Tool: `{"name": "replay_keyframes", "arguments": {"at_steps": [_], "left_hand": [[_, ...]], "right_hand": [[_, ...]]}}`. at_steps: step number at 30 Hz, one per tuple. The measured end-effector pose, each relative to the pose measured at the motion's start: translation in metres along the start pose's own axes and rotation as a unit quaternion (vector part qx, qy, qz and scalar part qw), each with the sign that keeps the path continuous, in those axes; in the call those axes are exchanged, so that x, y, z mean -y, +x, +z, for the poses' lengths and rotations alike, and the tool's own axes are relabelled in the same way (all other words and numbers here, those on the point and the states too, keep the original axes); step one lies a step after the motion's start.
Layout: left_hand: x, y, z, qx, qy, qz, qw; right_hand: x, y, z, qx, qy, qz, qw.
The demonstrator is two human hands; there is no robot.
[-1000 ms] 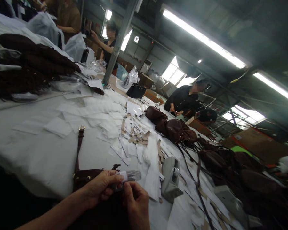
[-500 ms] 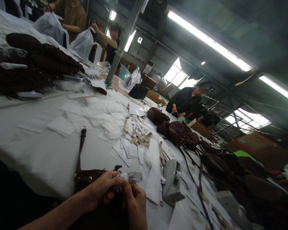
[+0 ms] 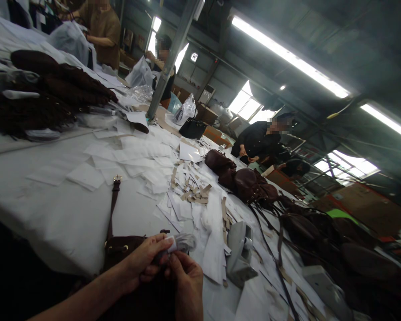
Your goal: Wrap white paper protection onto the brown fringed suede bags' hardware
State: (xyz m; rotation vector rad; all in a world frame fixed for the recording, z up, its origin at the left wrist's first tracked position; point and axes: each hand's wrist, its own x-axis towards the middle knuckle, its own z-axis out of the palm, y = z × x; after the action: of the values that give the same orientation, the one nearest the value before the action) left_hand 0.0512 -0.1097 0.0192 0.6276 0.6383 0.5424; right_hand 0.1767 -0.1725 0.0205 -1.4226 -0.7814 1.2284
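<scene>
My left hand [image 3: 143,261] and my right hand [image 3: 184,281] meet at the table's near edge, both pinched on a small grey-white wrapped piece [image 3: 181,243] that sticks out to the right of my fingers. Under my hands lies a dark brown suede bag [image 3: 120,247]. Its strap [image 3: 111,209] runs away from me across the white table [image 3: 53,214] and ends in a metal buckle [image 3: 116,179]. What the wrapped piece is fixed to is hidden by my fingers.
Loose white paper sheets [image 3: 137,158] and tan strips [image 3: 192,192] litter the table. A grey tape dispenser [image 3: 239,254] stands right of my hands. Brown bags [image 3: 247,183] line the right side, dark bags [image 3: 50,93] pile far left. Three people [image 3: 259,140] work beyond.
My hands stay together on the wrapped piece, with the fingers shifting slightly. The person by the post has lowered a white bag. The view drifted a little.
</scene>
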Motion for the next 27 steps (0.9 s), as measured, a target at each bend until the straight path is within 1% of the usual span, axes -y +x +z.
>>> {"name": "replay_keyframes", "arguments": {"at_steps": [3,5,11,13,16,19,24,27], "left_hand": [[0.002,-0.002,0.001,0.015,0.021,0.015,1.0],[0.004,0.0,0.0,0.02,0.046,0.034,0.998],[0.017,0.014,-0.005,0.043,0.098,0.157,0.982],[0.019,0.015,-0.006,0.04,0.124,0.178,0.975],[0.019,0.012,-0.007,0.041,0.165,0.197,0.966],[0.019,0.008,-0.005,0.024,0.191,0.209,0.959],[0.019,0.005,-0.002,-0.04,0.212,0.214,0.953],[0.017,0.0,0.003,-0.056,0.247,0.232,0.939]], "right_hand": [[-0.004,0.001,0.0,0.002,0.024,0.007,1.0],[-0.006,0.001,0.0,-0.008,0.024,0.008,1.0],[-0.015,0.002,-0.003,-0.048,0.033,0.021,0.998],[-0.018,0.004,-0.003,-0.07,0.032,0.02,0.997],[-0.02,0.01,0.0,-0.1,0.002,0.014,0.995],[-0.021,0.014,0.003,-0.101,-0.005,0.006,0.995],[-0.022,0.008,0.002,-0.083,0.05,0.003,0.995],[-0.024,-0.001,0.003,-0.107,0.1,-0.002,0.989]]}}
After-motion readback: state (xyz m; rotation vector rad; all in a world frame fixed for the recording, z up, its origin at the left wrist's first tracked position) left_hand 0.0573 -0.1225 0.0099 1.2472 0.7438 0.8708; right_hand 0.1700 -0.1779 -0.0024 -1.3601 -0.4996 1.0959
